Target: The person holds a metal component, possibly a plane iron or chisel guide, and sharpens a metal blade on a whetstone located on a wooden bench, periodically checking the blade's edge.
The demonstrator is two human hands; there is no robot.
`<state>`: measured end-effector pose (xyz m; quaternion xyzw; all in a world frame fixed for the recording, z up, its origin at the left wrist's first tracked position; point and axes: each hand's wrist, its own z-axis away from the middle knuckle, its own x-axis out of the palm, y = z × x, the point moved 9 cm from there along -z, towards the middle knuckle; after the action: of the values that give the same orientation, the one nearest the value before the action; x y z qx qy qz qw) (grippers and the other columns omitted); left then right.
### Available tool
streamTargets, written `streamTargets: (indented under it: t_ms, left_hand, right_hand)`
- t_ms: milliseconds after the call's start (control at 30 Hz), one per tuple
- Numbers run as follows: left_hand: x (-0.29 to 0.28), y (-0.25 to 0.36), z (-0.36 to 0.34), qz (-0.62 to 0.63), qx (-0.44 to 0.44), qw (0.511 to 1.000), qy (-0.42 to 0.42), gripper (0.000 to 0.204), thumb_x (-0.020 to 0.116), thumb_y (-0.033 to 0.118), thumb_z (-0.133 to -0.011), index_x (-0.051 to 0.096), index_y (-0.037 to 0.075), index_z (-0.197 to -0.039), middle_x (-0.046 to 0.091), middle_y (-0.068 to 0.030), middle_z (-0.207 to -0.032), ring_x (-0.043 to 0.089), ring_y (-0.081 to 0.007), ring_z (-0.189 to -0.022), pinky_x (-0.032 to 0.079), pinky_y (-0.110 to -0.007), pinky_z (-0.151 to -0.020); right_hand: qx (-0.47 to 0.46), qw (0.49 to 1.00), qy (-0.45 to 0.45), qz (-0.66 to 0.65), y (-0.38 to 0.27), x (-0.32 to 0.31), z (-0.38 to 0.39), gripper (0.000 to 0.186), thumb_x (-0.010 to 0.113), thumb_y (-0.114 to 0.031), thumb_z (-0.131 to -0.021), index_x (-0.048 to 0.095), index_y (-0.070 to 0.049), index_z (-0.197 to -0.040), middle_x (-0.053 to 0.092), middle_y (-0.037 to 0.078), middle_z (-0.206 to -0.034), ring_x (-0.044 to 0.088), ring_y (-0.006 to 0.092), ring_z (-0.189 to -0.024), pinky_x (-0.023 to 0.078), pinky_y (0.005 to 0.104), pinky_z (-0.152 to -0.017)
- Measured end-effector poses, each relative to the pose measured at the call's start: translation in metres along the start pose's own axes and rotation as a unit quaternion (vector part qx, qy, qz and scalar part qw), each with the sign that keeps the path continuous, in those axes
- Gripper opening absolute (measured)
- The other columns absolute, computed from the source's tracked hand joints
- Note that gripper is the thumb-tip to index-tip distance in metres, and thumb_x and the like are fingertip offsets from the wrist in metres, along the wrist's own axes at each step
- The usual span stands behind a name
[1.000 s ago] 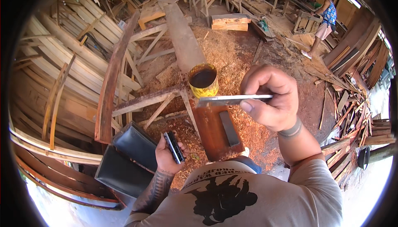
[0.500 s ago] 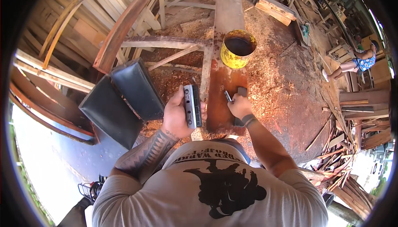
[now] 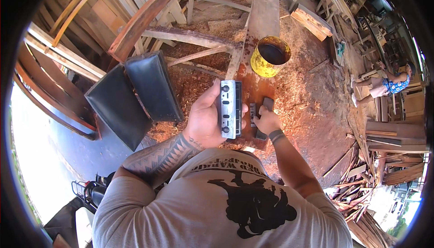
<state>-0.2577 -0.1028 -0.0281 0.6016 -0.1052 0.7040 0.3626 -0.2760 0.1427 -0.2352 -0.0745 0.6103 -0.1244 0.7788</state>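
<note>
My left hand (image 3: 205, 121) is closed round a rectangular black piece with a silver slotted face (image 3: 229, 109); the face points up, with round dark spots at its ends. Lower and to the right, my right hand (image 3: 268, 121) has its fingers bent round a smaller silver slotted piece (image 3: 253, 114) above the brown-stained plank (image 3: 246, 138). Beneath and beside that hand shows a dark flat block (image 3: 261, 135), partly hidden by the fingers. Whether the small piece and the block are joined, I cannot tell.
A yellow bucket (image 3: 264, 66) of dark liquid stands on the plank ahead. Two black padded panels (image 3: 118, 104) lean at the left beside a curved wooden beam (image 3: 144, 19). Wood shavings cover the ground. Scrap wood (image 3: 357, 184) lies at right, where another person (image 3: 397, 84) is.
My left hand has moved right and slightly up with the black piece, its silver face now turned more squarely up. The small silver piece at my right hand has turned, showing its slots.
</note>
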Motion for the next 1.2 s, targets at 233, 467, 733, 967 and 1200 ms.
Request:
streamTargets:
  t_ms: [233, 467, 733, 967, 1200]
  left_hand:
    - [0.016, -0.004, 0.002, 0.008, -0.002, 1.0, -0.005, 0.057, 0.045, 0.06, -0.116, 0.073, 0.01, -0.113, 0.075, -0.0166, -0.089, 0.07, -0.0284, -0.081, 0.054, -0.046, -0.072]
    - [0.021, -0.004, 0.003, 0.014, 0.003, 1.0, -0.019, 0.058, 0.043, 0.058, -0.117, 0.072, 0.008, -0.118, 0.074, -0.0166, -0.09, 0.07, -0.0282, -0.083, 0.055, -0.045, -0.072]
    - [0.02, -0.016, 0.001, 0.014, -0.043, 0.999, -0.001, 0.058, 0.036, 0.059, -0.119, 0.068, 0.01, -0.116, 0.07, -0.0151, -0.084, 0.064, -0.0283, -0.076, 0.051, -0.043, -0.07]
    - [0.009, -0.038, 0.0, 0.038, -0.103, 0.993, -0.049, 0.055, 0.031, 0.059, -0.12, 0.06, 0.012, -0.12, 0.071, -0.0148, -0.086, 0.07, -0.0298, -0.074, 0.06, -0.045, -0.07]
    - [0.003, -0.042, 0.001, 0.01, -0.109, 0.994, -0.003, 0.058, 0.031, 0.06, -0.12, 0.062, 0.012, -0.125, 0.072, -0.0108, -0.09, 0.073, -0.0251, -0.075, 0.063, -0.042, -0.069]
  right_hand:
    - [-0.008, 1.0, 0.009, -0.017, 0.004, -0.011, 0.006, 0.036, 0.08, -0.033, -0.09, 0.066, -0.007, -0.109, 0.078, 0.022, -0.097, 0.077, 0.0445, -0.093, 0.062, 0.0541, -0.084]
    - [-0.05, 0.99, 0.018, -0.129, -0.014, -0.042, 0.008, 0.033, 0.086, -0.03, -0.089, 0.071, -0.006, -0.106, 0.079, 0.017, -0.093, 0.079, 0.0371, -0.086, 0.062, 0.0475, -0.08]
    - [-0.28, 0.801, -0.017, -0.529, -0.144, -0.213, 0.088, 0.123, 0.106, -0.039, -0.069, 0.041, -0.001, -0.166, 0.052, 0.014, -0.152, 0.052, 0.0275, -0.14, 0.046, 0.042, -0.117]
    - [-0.403, 0.878, 0.107, -0.233, -0.2, -0.234, 0.122, 0.149, 0.109, -0.043, -0.054, 0.029, 0.001, -0.172, 0.038, 0.03, -0.161, 0.041, 0.0496, -0.152, 0.036, 0.0535, -0.129]
    - [-0.427, 0.86, 0.124, -0.25, -0.208, -0.245, 0.135, 0.149, 0.106, -0.037, -0.057, 0.022, 0.005, -0.172, 0.04, 0.031, -0.166, 0.042, 0.0503, -0.152, 0.036, 0.0541, -0.128]
